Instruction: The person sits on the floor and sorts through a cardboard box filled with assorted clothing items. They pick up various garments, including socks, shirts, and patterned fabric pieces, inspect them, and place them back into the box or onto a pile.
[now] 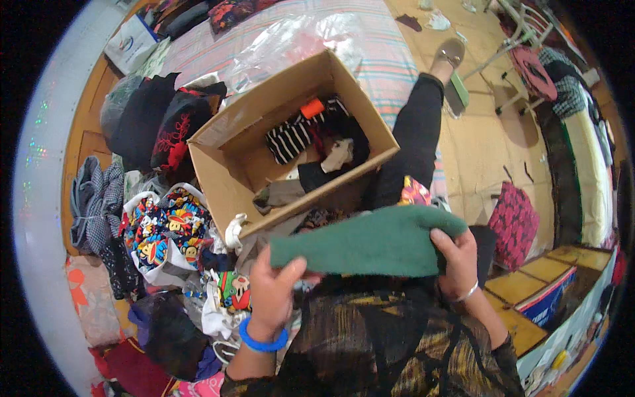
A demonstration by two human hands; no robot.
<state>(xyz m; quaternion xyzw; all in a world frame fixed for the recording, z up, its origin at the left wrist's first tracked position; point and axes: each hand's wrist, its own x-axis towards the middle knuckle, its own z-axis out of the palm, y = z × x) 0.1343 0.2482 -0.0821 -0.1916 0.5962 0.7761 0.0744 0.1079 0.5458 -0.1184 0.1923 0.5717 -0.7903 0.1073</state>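
A piece of green knitted cloth [362, 243] is stretched sideways above my lap. My left hand [275, 283] pinches its left end, and my right hand [456, 255] grips the right end, where a narrow part sticks out. Just beyond the cloth stands an open cardboard box [218, 178], tilted in view. Inside it lie a black-and-white striped garment [290, 141], a small orange item [312, 108], and a dark and grey sock-like piece [283, 193]. A bunched white cloth [234, 231] hangs at the box's near left corner.
Piled clothes lie left of the box, among them a colourful cartoon-print garment [173, 223] and a checked bundle [99, 198]. Clear plastic wrap [297, 44] rests on the plaid sheet [384, 64] behind. My outstretched leg is right of the box; a pink-and-black cloth [515, 226] lies farther right.
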